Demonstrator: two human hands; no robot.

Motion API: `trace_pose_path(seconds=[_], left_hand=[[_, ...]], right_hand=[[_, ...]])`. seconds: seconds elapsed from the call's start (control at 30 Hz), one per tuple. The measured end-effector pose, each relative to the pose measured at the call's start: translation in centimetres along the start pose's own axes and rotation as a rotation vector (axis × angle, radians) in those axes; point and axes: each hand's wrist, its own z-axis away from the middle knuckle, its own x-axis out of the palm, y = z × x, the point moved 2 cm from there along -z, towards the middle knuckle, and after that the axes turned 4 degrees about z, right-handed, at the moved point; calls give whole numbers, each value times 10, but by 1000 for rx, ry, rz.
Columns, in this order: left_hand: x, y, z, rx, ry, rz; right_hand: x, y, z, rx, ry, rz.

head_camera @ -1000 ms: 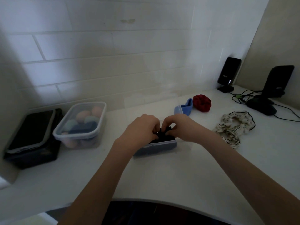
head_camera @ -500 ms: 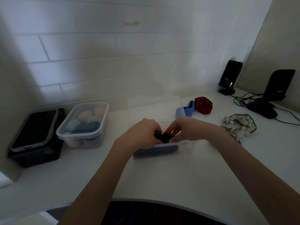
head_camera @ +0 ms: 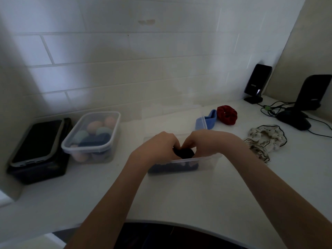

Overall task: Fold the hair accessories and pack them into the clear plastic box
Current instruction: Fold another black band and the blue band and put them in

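A clear plastic box (head_camera: 206,161) stands on the white counter in the middle, with a dark blue item lying in its bottom. Over the box, my left hand (head_camera: 158,146) and my right hand (head_camera: 206,142) meet, both pinching a bunched black scrunchie (head_camera: 185,152) at the box's rim. A red scrunchie (head_camera: 226,115) lies at the back right. A blue fabric accessory (head_camera: 209,121) lies next to it. A white patterned scrunchie (head_camera: 264,140) with dark trim rests to the right of the box.
A second clear box (head_camera: 93,139) with pastel round items stands at the left, beside a phone (head_camera: 36,141) on a black case. Two black stands (head_camera: 256,83) with cables (head_camera: 273,109) occupy the back right corner. A tiled wall rises behind. The counter's curved front edge is near me.
Both hands have sunk slightly toward the box with the black scrunchie, which is now more tightly bunched. The other accessories have not moved.
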Motion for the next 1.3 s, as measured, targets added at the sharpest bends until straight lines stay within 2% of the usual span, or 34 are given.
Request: trace_pose_path(seconds=[0.13,0.27,0.4,0.47,0.53,0.6,0.63,0.73,0.83,0.9,1.07,1.13,1.23,1.3], left_hand=[[-1,6,1,-37,-13,10],[-1,9,2,-56,0,-9],[0,7,2,-48,7,-4],[0,3,3,-33,28,11],[-2,0,6,-20,45,47],[-5,-1,9,-2,60,103],[-8,-1,10,10,71,125],[-15,-1,13,45,152,160],[-14,-3,13,72,242,242],[-11,-6,11,95,271,283],[-10,-11,8,141,346,381],[-13,-12,8,152,384,427],[-20,-8,7,212,490,515],[-25,-3,4,242,521,651]], right_hand=[[-3,-3,2,9,-29,20],[2,-1,5,0,44,-5],[0,10,15,-43,143,-229],[-10,24,27,-76,329,-471],[-19,47,36,-45,647,-673],[-20,75,36,97,896,-650],[-19,85,32,163,937,-596],[-6,98,9,248,826,-480],[11,93,-12,201,650,-450],[21,90,-19,208,648,-428],[22,96,-22,287,758,-459],[18,100,-16,320,914,-482],[-4,100,6,309,1197,-665],[-25,98,21,267,1246,-710]])
